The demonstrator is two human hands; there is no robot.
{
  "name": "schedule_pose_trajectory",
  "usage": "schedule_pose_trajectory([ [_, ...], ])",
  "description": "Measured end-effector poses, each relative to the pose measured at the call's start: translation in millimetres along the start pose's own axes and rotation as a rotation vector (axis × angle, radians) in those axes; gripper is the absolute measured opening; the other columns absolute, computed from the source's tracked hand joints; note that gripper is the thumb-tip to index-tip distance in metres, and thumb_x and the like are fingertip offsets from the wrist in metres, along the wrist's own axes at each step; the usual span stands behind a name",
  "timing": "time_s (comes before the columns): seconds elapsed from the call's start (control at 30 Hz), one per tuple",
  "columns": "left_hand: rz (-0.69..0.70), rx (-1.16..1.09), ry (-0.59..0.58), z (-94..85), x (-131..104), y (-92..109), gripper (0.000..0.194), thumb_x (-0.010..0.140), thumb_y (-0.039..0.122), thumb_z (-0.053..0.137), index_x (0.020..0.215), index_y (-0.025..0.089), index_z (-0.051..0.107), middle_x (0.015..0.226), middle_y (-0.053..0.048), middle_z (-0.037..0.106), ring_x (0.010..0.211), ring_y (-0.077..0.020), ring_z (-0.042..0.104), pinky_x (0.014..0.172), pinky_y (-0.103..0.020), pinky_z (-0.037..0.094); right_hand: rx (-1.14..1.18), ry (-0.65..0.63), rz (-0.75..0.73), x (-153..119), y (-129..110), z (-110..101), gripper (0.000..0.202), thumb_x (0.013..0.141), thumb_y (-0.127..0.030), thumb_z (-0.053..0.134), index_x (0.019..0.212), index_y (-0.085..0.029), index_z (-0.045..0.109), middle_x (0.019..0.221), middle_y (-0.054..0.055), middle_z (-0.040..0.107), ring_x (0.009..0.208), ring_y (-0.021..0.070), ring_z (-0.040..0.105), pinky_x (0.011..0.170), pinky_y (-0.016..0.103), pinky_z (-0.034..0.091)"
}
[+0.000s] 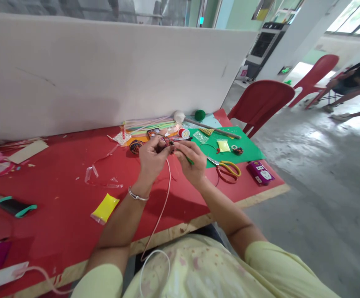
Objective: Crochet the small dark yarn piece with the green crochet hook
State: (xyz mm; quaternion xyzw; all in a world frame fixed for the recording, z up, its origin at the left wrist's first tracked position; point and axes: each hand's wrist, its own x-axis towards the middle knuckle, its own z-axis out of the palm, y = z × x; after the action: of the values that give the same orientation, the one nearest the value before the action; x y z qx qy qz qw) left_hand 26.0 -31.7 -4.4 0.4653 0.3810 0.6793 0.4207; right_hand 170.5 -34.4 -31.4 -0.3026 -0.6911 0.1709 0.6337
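Head view: left hand (153, 156) pinching one dark piece (171, 143), right hand (194, 163) grasping one green item (190, 161); two plain yellow packets (105, 208) nearby.

On my remote feed I count two bare hands: one left hand (151, 159), one right hand (194, 163). I also tally two red chair backs (262, 99), two yellow packets (105, 207), two purple packs (260, 172), two balls: one white ball (179, 116), one green ball (200, 115), one pair of scissors (218, 163), one red-and-white spool (184, 133) and one black-and-teal handle (15, 207).

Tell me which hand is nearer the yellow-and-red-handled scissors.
Right. The right hand is just left of the scissors; the left hand is farther left, beyond the right one.
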Motion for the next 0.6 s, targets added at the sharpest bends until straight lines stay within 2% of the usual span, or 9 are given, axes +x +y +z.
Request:
schedule_pose_trajectory([
  [0.07,-0.056,-0.117,0.008,2.4,-1,0,0.049,0.061,0.015,0.092,0.108,0.023,0.082,0.069,0.008,0.047,0.059,-0.0052,0.045,0.054,-0.017,0.042,0.018,0.071,-0.055,-5,2,10,0.024,0.098,-0.043,0.07,0.115,-0.03,0.081,0.113,0.009,0.078,0.104,0.0222,0.074,0.094,0.04,0.062],
  [0.13,-0.221,-0.242,-0.041,0.1,0,4,0.05,0.058,0.018,0.094,0.106,0.022,0.082,0.067,0.008,0.048,0.052,-0.0034,0.04,0.046,-0.015,0.035,0.121,0.121,-0.049,-9,5,18,0.022,0.097,-0.041,0.072,0.115,-0.032,0.082,0.114,0.008,0.079,0.107,0.0219,0.074,0.096,0.04,0.062],
  [0.2,-0.397,-0.302,-0.108,-6.1,3,10,0.05,0.057,0.019,0.095,0.105,0.02,0.082,0.062,0.008,0.048,0.046,-0.0018,0.032,0.039,-0.015,0.023,0.273,0.13,0.062,-10,10,22,0.024,0.096,-0.046,0.072,0.113,-0.033,0.082,0.115,0.007,0.079,0.106,0.022,0.074,0.093,0.039,0.063],
  [0.27,-0.483,-0.317,-0.159,-13.8,7,16,0.052,0.057,0.016,0.093,0.107,0.018,0.081,0.061,0.008,0.05,0.044,-0.0009,0.029,0.038,-0.014,0.017,0.401,0.107,0.209,-7,16,20,0.03,0.094,-0.055,0.072,0.109,-0.031,0.084,0.112,0.007,0.08,0.1,0.0223,0.075,0.085,0.038,0.064],
  [0.37,-0.48,-0.325,-0.211,-22.3,10,22,0.052,0.056,0.011,0.092,0.106,0.017,0.082,0.062,0.007,0.054,0.044,-0.0003,0.032,0.038,-0.014,0.018,0.483,0.044,0.273,1,24,7,0.035,0.087,-0.061,0.077,0.102,-0.031,0.085,0.107,0.007,0.081,0.09,0.0221,0.074,0.074,0.037,0.064],
  [0.6,-0.479,-0.313,-0.288,-27.7,12,19,0.048,0.058,0.009,0.091,0.105,0.017,0.085,0.061,0.006,0.057,0.042,0.001,0.032,0.038,-0.014,0.021,0.376,-0.105,0.135,12,27,-26,0.029,0.087,-0.056,0.079,0.105,-0.035,0.086,0.106,0.006,0.082,0.096,0.023,0.075,0.079,0.038,0.064],
])
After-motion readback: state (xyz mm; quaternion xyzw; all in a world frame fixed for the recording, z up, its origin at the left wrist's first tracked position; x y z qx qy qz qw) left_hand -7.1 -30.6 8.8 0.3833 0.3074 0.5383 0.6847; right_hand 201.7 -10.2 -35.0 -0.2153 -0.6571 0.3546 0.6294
